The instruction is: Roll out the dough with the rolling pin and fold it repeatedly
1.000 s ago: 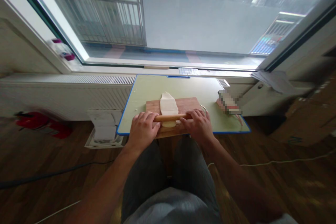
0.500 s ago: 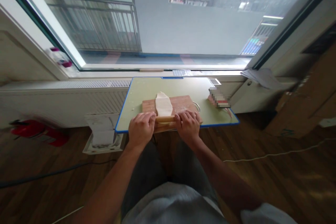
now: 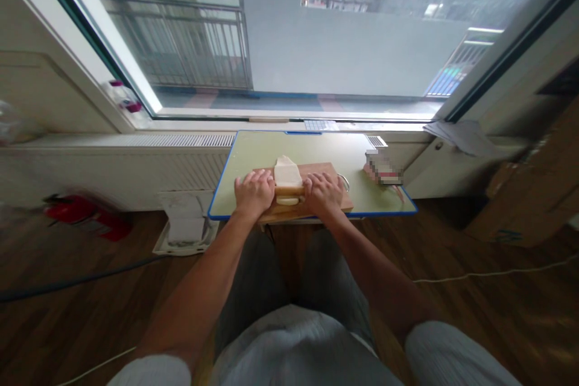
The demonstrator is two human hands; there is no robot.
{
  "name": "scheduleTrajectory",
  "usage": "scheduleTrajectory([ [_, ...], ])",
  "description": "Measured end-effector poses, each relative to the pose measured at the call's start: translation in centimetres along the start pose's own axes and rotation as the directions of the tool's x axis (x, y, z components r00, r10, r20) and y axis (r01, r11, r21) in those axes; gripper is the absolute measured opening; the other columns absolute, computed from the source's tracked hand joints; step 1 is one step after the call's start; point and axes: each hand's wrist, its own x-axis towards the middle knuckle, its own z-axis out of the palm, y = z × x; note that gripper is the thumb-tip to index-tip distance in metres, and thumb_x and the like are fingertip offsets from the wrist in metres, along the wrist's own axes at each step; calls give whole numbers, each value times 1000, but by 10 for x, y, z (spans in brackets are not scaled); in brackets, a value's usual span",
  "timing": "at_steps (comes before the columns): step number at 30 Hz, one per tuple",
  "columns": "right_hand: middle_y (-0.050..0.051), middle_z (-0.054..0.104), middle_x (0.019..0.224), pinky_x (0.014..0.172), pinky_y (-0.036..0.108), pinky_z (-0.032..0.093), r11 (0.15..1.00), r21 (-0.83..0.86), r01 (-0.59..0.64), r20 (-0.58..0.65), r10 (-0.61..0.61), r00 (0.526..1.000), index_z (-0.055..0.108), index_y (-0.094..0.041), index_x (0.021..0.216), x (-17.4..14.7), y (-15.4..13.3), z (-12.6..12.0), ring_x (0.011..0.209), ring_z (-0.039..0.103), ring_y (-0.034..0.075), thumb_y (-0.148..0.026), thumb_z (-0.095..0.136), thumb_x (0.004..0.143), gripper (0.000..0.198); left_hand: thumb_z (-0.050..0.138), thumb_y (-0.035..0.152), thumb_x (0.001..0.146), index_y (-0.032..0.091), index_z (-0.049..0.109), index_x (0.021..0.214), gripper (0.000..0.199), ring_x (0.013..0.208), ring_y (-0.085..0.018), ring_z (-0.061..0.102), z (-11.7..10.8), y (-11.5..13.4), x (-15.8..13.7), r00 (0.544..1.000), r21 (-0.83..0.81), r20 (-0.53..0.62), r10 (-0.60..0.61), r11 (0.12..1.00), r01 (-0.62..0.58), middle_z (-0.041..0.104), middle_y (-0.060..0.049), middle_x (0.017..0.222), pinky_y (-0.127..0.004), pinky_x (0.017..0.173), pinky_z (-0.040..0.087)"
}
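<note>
A wooden rolling pin (image 3: 290,191) lies crosswise over a flat pale sheet of dough (image 3: 286,172). My left hand (image 3: 254,193) is closed on the pin's left end, and my right hand (image 3: 324,192) is closed on its right end. Most of the dough shows beyond the pin, with a short strip on the near side. Under it is a wooden cutting board (image 3: 319,168) with a metal ring handle (image 3: 344,182) at its right. The board rests on a small pale green folding table (image 3: 253,148) with a blue edge.
A partly blurred packet (image 3: 382,169) lies on the table's right side. A wide window (image 3: 289,60) and a radiator (image 3: 190,166) stand behind. On the floor are a red fire extinguisher (image 3: 90,215) at left and a cardboard box (image 3: 520,205) at right.
Both hands have pushed the rolling pin forward, away from my body, over the dough. A strip of dough now shows on the near side. The whole view has shifted slightly.
</note>
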Motion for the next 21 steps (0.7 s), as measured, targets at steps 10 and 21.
scheduleTrajectory([
  [10, 8, 54, 167, 124, 57, 34, 996, -85, -39, 249, 59, 967, 52, -26, 164, 45, 5, -2, 150, 44, 33, -44, 34, 112, 58, 32, 44, 106, 39, 57, 156, 56, 154, -34, 46, 6, -7, 54, 963, 64, 258, -85, 995, 71, 49, -6, 172, -69, 126, 32],
  [21, 11, 57, 164, 121, 55, 37, 996, -84, -12, 228, 31, 973, 53, -22, 163, 53, 6, 2, 147, 48, 35, -43, 35, 110, 60, 32, 48, 104, 32, 54, 160, 62, 156, -36, 45, 9, -7, 62, 954, 43, 281, -101, 995, 92, 46, -9, 173, -70, 127, 32],
])
